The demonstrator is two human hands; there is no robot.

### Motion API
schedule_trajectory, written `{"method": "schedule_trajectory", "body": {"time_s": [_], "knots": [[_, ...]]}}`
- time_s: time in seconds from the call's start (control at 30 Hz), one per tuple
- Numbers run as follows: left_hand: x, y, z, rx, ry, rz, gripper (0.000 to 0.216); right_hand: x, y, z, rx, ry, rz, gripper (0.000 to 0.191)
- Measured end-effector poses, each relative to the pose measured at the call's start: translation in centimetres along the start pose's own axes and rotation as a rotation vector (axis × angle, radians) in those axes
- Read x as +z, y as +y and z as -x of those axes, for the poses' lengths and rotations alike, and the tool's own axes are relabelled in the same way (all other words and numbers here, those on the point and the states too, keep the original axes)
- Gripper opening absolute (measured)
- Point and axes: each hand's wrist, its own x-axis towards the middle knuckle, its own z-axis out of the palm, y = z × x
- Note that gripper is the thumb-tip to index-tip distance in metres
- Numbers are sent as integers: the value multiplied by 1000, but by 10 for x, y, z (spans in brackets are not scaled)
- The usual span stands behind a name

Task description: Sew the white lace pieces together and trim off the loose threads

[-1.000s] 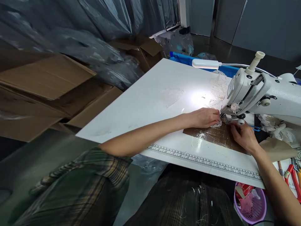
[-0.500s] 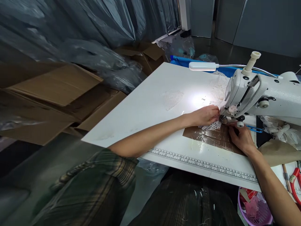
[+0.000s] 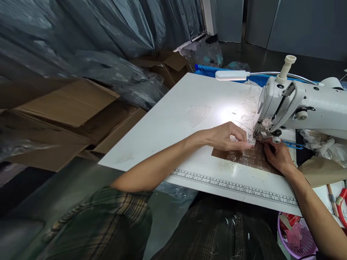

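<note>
A white sewing machine (image 3: pixel 300 108) stands at the right of a white table (image 3: pixel 173 119). My left hand (image 3: pixel 227 136) is closed, pinching a small piece of white lace (image 3: pixel 245 137) just left of the presser foot (image 3: pixel 261 136). My right hand (image 3: pixel 278 157) rests on a brown taped patch (image 3: pixel 244 158) in front of the needle, its fingers curled against the lace edge by the foot. More lace (image 3: pixel 251 103) lies behind the needle under the lamp's light.
A printed ruler (image 3: pixel 233 184) runs along the table's front edge. Cardboard boxes (image 3: pixel 70 115) and grey plastic sheeting stand to the left. A purple basket (image 3: pixel 298 240) of scraps hangs at lower right, red-handled pliers (image 3: pixel 342 207) beside it. A white lamp (image 3: pixel 231 75) reaches over the table.
My left hand has drawn back a little from the presser foot and lifted, now pinching the lace. The right hand has stayed by the foot.
</note>
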Motion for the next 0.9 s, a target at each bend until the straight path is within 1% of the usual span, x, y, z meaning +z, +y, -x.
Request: {"method": "schedule_trajectory", "body": {"time_s": [0.07,0.1,0.17,0.23,0.33,0.6,0.8,0.9], "knots": [[7,-6,-4,22,123,-177,23,0,1,0,-5,6,-8,27],[10,-13,-9,45,155,-270,19,0,1,0,-9,11,-10,27],[16,-27,-18,81,134,-399,16,0,1,0,-21,23,-8,29],[19,-39,-25,107,79,-474,16,0,2,0,-27,30,0,30],[21,-47,-30,131,48,-525,19,0,1,2,-24,27,5,29],[25,-51,-26,105,138,-545,22,-2,-1,3,-8,10,19,28],[29,-53,-24,124,102,-665,25,-5,-5,3,33,-10,7,31],[31,-51,-25,122,105,-708,28,-9,-8,1,40,-27,3,33]]}}
